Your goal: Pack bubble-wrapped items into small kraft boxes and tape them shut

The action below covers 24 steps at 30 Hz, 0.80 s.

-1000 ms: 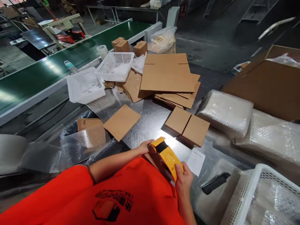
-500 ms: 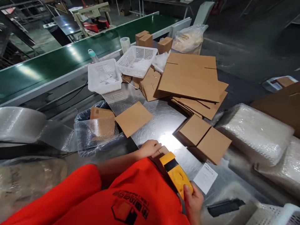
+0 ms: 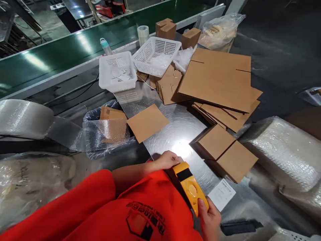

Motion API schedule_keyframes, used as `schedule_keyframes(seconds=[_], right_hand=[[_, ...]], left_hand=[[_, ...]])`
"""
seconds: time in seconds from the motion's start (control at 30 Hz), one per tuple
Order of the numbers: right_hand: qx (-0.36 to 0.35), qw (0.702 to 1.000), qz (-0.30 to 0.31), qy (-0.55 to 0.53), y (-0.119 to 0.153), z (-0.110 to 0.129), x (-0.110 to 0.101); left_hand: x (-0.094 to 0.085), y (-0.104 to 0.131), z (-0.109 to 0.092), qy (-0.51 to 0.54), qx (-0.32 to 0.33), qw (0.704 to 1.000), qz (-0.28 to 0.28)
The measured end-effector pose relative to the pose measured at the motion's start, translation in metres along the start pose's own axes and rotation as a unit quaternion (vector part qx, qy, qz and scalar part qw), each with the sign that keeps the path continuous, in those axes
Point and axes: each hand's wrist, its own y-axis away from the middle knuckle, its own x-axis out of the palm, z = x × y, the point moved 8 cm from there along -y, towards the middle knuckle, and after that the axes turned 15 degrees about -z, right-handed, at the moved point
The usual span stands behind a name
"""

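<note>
Steel table (image 3: pixel 175 130) strewn with flat cardboard sheets (image 3: pixel 218 80). Small box (image 3: pixel 175 160) at near table edge, pinned under left hand (image 3: pixel 167 160), fingers curled over it. Yellow tape dispenser (image 3: pixel 190 187) laid against box, gripped by right hand (image 3: pixel 209 217), fingers wrapped tight.

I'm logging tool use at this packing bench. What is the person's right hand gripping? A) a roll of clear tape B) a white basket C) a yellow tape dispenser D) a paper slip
C: the right hand is closed around the yellow tape dispenser, held at the near edge of the metal table, while the left hand rests beside it.
</note>
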Motion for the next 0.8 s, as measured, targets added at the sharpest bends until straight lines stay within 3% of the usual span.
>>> schedule_keyframes(seconds=[0.1, 0.2, 0.27, 0.37, 0.57, 0.7, 0.8], right_hand=[[0.021, 0.999, 0.017, 0.019, -0.003, -0.002, -0.003], [0.031, 0.999, -0.003, 0.040, -0.005, -0.005, -0.016], [0.040, 0.997, 0.004, 0.059, -0.005, -0.008, -0.021], [0.043, 0.994, 0.009, 0.099, -0.005, -0.009, -0.023], [0.039, 0.993, -0.001, 0.115, -0.002, -0.005, -0.020], [0.057, 0.990, 0.009, 0.127, -0.001, -0.004, -0.022], [0.075, 0.988, 0.014, 0.137, 0.000, -0.003, -0.023]], left_hand=[[-0.016, -0.011, -0.006, -0.119, 0.060, 0.990, -0.051], [-0.049, -0.029, -0.010, -0.167, 0.069, 0.979, -0.097], [-0.067, -0.043, -0.008, -0.172, 0.066, 0.978, -0.102], [-0.076, -0.060, 0.003, -0.176, 0.056, 0.979, -0.088], [-0.052, -0.075, 0.044, -0.178, 0.023, 0.981, -0.068], [-0.019, -0.066, 0.068, -0.179, 0.011, 0.983, -0.047], [0.002, -0.055, 0.074, -0.181, 0.026, 0.982, -0.045]])
